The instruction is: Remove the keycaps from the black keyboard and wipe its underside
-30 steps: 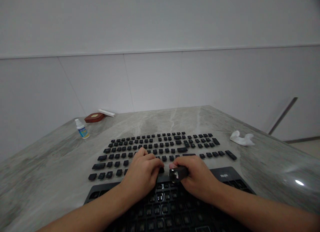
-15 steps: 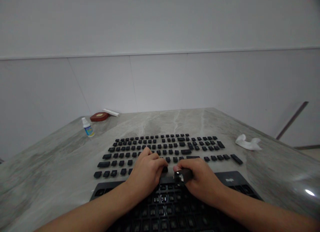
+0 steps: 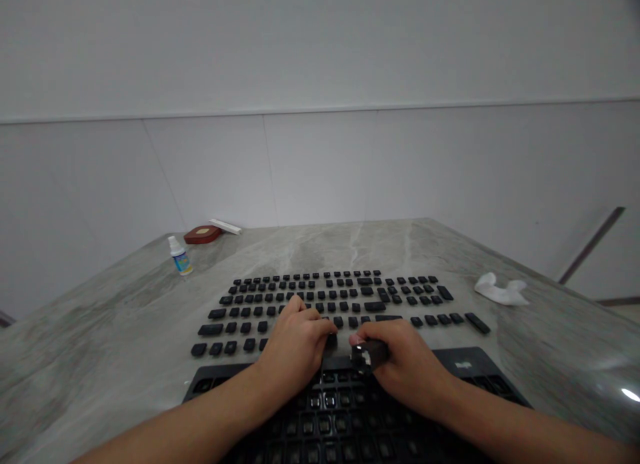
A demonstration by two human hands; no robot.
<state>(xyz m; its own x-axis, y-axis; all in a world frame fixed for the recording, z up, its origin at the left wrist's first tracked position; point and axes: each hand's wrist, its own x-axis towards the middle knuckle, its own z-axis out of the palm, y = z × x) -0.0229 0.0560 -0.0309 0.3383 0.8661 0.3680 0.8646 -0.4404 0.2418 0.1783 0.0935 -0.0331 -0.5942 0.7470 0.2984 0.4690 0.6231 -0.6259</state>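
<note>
Right up close, the black keyboard base [image 3: 330, 427] lies face up, switches bare across its middle, both forearms reaching over it. Just over its far edge, the right hand [image 3: 410, 361] has its grip closed firmly around a dark-handled tool [image 3: 374, 353], shiny end pointing left. Alongside, the left hand [image 3: 297, 341] has thumb and forefinger near one black keycap [image 3: 331, 341], just beyond the base; pinched or merely touched, I cannot tell! This looks like close, one-cap-at-a-time work, tool and fingertips side by side. The next move seems to call for a sure left-hand hold and a steady tool, with neighbours left undisturbed. Beyond, the loose keycaps [image 3: 375, 307] sit on the bench [image 3: 380, 251] in keyboard order, crumpled white tissue [image 3: 500, 291] to the right. Farther off, left: a spray bottle [image 3: 181, 257], then a reddish box [image 3: 203, 235] by the wall [image 3: 320, 167].
</note>
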